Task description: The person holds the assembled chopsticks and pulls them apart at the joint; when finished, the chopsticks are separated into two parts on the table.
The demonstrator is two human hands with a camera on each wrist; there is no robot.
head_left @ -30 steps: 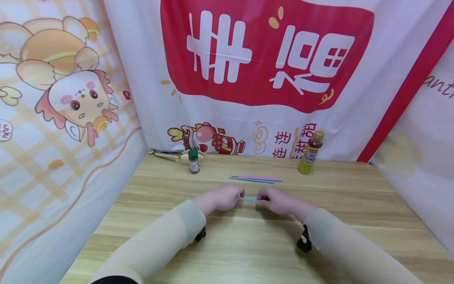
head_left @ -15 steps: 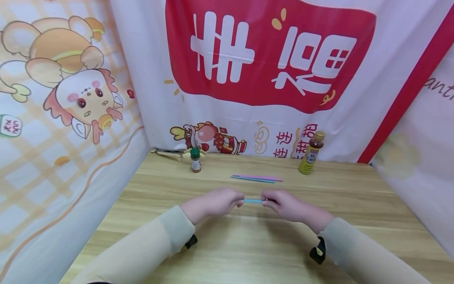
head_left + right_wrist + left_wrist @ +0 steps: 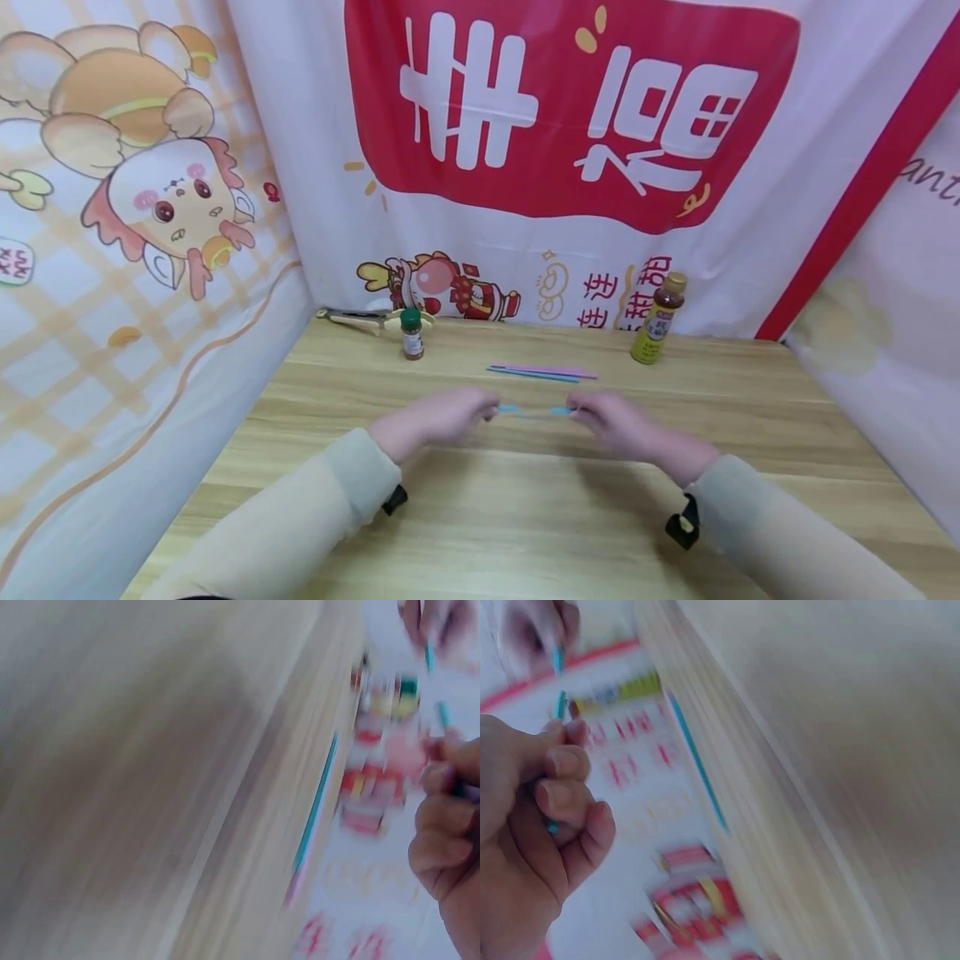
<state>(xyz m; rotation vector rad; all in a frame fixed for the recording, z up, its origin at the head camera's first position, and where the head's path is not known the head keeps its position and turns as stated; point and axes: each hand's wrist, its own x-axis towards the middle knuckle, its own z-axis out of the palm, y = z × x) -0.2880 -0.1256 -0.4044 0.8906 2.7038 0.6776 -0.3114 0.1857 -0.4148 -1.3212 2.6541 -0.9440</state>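
Note:
Over the middle of the table, my left hand pinches one short piece of a thin blue stick. Facing it, my right hand pinches the other blue piece. A gap separates the two ends. In the left wrist view, the left hand's piece pokes out past the fingertips, and its other end shows below the curled fingers. The right wrist view shows the right hand blurred, with its piece projecting. Just beyond both hands, a blue stick and a pink stick lie on the table.
A small green-capped jar stands at the back left, before a long slim tool whose kind I cannot tell. A yellow-labelled bottle is at the back right. Printed cloth hangs behind the wooden table.
The blue stick, one continuous length between my hands before, is now in two separate pieces. Both hands have moved apart, left hand leftward and right hand rightward, each keeping a piece.

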